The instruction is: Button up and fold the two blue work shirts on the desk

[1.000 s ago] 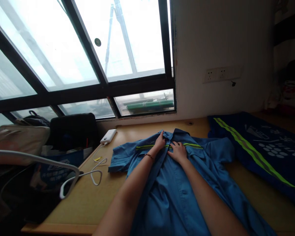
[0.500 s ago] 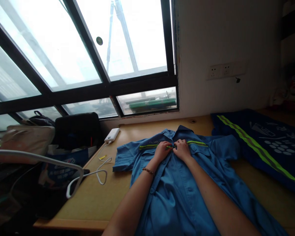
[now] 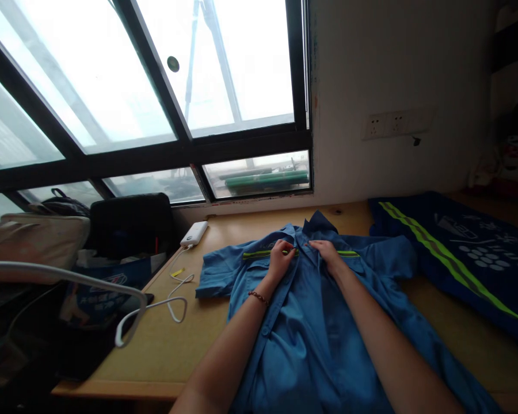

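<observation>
shirt (image 3: pixel 300 345) lies on the table (image 3: pixel 168 356); left hand (image 3: pixel 280 261) pinches one side of its front; right hand (image 3: pixel 329 256) the other

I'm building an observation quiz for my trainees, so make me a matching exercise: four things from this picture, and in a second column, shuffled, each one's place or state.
Things
1. Light-blue short-sleeved cloth shirt
2. Navy cloth garment with a yellow-green stripe
3. White rectangular plastic-looking device
4. Brownish beaded bracelet

Places or states
A. Around the left wrist
B. Joined to a white cable
C. Beneath the left hand and right hand
D. At the picture's right side

Pairs: 1-C, 2-D, 3-B, 4-A
</observation>
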Tool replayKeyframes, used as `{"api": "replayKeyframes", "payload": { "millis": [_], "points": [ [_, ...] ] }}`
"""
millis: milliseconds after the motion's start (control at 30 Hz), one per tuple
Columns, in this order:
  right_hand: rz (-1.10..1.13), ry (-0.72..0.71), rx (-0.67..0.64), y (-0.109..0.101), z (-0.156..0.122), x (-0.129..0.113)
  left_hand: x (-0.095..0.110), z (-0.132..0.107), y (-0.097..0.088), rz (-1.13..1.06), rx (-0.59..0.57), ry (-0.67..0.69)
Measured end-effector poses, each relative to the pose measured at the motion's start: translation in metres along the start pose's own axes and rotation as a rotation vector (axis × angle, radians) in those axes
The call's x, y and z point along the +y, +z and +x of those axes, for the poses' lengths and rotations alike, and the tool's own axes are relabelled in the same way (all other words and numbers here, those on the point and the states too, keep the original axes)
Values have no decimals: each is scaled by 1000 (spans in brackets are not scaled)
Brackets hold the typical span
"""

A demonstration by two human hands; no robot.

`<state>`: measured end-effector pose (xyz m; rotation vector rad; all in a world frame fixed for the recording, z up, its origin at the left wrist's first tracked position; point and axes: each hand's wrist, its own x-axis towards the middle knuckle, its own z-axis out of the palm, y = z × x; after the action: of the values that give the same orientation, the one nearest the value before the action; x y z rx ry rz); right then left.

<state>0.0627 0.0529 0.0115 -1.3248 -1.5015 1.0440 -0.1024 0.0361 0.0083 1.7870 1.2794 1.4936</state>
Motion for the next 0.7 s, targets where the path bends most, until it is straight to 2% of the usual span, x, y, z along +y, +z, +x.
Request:
{"api": "replayKeyframes", "payload": {
  "millis": [100,167,233,300,467,600,700],
  "points": [
    [193,8,-44,-14,2,0,1,-1,0,-235,-26,-187],
    [452,37,-114,-18,0,-1,4,-2,0,-427,-53,-317],
    [748,74,-207,-18,-2,-4,9,-3,0,-582,-64,-398],
    [896,97,-280,-14,-5,-9,13,-4,1,-668,-81,-451],
    [790,136,-399,4,-9,-15,13,-6,3,-703,-99,-524],
    [741,136,-308,10,-5,-6,6,-6,3,-716,-100,-510],
    [683,108,-254,10,-2,0,4,-6,3,-731,-55,-498]
  ]
}}
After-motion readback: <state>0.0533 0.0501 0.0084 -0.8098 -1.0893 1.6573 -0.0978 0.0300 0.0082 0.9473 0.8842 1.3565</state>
